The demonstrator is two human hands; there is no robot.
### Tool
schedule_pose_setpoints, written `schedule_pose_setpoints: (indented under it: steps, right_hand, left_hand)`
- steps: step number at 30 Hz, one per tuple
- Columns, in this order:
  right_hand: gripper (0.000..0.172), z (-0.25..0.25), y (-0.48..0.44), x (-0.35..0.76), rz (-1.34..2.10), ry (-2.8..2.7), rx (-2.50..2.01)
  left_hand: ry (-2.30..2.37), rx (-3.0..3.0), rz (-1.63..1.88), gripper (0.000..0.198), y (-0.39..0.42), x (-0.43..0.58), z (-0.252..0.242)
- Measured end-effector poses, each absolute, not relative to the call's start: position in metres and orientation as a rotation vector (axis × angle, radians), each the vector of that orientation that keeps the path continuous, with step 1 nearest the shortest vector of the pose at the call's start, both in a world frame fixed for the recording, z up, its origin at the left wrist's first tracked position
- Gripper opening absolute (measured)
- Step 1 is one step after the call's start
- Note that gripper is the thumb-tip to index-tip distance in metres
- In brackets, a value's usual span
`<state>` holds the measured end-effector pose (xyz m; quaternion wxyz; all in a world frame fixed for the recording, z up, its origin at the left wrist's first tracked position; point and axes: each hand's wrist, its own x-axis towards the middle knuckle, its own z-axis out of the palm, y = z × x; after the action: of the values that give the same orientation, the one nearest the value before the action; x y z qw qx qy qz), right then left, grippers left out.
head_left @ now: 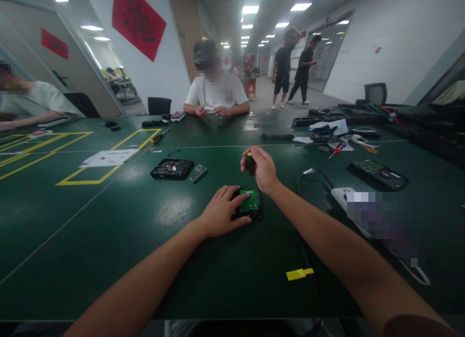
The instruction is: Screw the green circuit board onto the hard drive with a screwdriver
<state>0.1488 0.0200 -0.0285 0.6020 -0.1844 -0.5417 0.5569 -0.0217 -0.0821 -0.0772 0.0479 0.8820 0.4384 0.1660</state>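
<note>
On the green table in front of me lies a hard drive (253,205) with its green circuit board facing up. My left hand (221,212) holds it from the left, thumb along the near edge, one finger on the board, the others by the far edge. Above the drive's far right side, my right hand (264,170) is closed around a screwdriver (250,164) with a dark handle and yellow end, held upright. I cannot make out its tip clearly. Left of the drive are a loose circuit board (198,173) and an opened black drive casing (172,168).
Another hard drive (379,174) and a white power strip (343,194) lie at right. Tools, cables and paper crowd the far right. A yellow-handled screwdriver (157,137) and white papers (108,158) lie left. Across the table sits a person (217,92). Yellow tape (300,274) is near the front.
</note>
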Motion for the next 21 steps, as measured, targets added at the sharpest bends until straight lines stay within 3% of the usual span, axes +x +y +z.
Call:
schedule_pose_setpoints:
  steps: [4, 21]
  right_hand:
    - [0.047, -0.028, 0.0183, 0.1482, 1.267, -1.221, -0.483]
    - [0.041, -0.0276, 0.0217, 0.1529, 1.252, -1.267, -0.484]
  left_hand:
    - [1.336, 2.689, 0.502, 0.074, -0.0819, -0.0216, -0.078]
    - [1.344, 2.696, 0.481, 0.075, -0.0819, -0.0227, -0.0777]
